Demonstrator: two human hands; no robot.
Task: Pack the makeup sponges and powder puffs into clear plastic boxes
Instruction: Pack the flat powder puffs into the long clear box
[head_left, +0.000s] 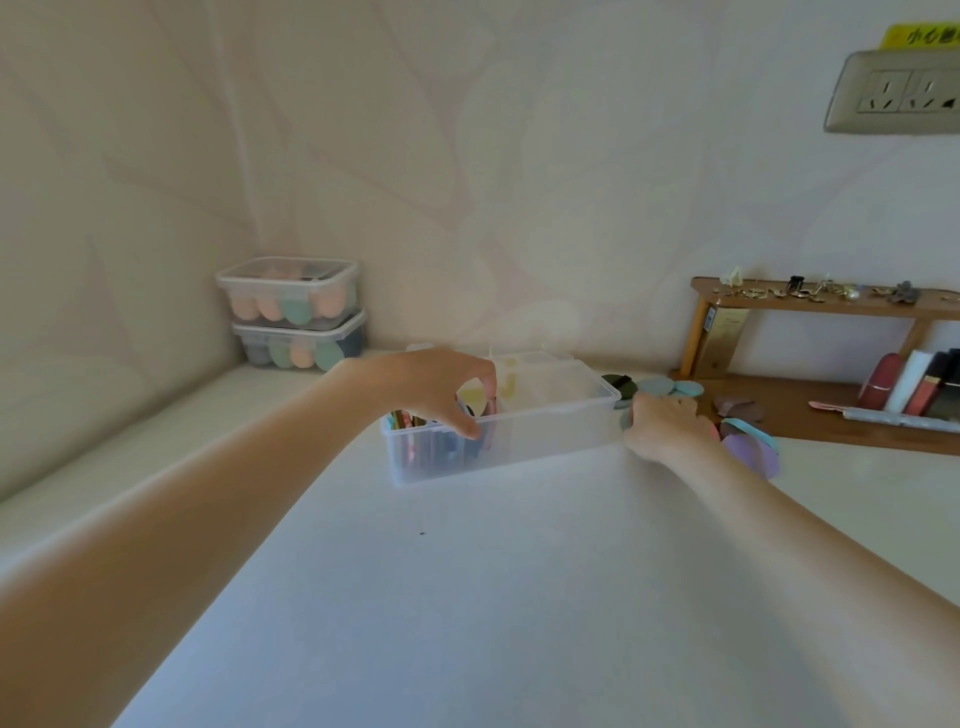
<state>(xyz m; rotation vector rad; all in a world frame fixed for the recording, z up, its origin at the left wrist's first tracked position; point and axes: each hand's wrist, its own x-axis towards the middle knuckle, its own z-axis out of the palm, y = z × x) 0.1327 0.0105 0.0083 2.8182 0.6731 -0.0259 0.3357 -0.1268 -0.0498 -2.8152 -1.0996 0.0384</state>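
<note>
An open clear plastic box (550, 431) stands on the white table (467, 597), with several flat powder puffs standing on edge in its left end. My left hand (441, 387) reaches over that end, thumb and fingers pinched on a puff (480, 402) at the row's right. My right hand (667, 423) lies palm down on loose round puffs just right of the box; whether it grips one is hidden. More puffs lie there: dark green (618, 383), pale blue (670, 387), lilac (753, 449).
Two lidded clear boxes (296, 312) full of egg-shaped sponges are stacked in the far left corner. A wooden shelf (810, 405) at the right carries lipsticks, tubes and small trinkets. A wall socket (898, 93) is at the upper right.
</note>
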